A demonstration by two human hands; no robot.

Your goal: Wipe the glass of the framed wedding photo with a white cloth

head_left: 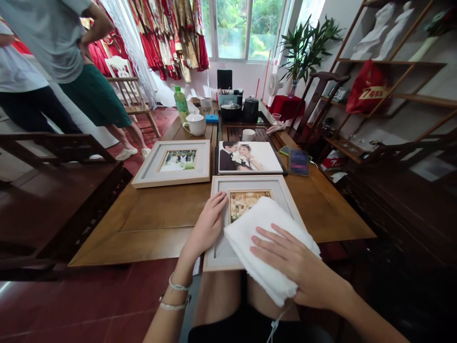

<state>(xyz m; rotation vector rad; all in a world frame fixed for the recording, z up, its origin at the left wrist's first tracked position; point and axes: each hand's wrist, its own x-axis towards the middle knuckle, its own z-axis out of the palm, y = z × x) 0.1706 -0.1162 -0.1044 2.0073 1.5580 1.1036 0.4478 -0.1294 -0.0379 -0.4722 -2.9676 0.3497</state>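
Observation:
A pale wooden photo frame [276,190] lies flat at the near edge of the wooden table [157,219], overhanging toward my knees. My left hand [209,224] rests flat on the frame's left border, fingers stretched out. My right hand [291,262] lies palm down, fingers spread, on a folded white cloth [257,228] that covers the frame's lower right part. The picture in the frame shows only at its upper left.
A second framed photo [173,162] lies at the table's left, an unframed wedding print [250,157] behind. Cups, a teapot [251,109], a green bottle [181,102] stand further back. Two people stand at upper left beside a chair [130,90]. Shelves [385,95] fill the right.

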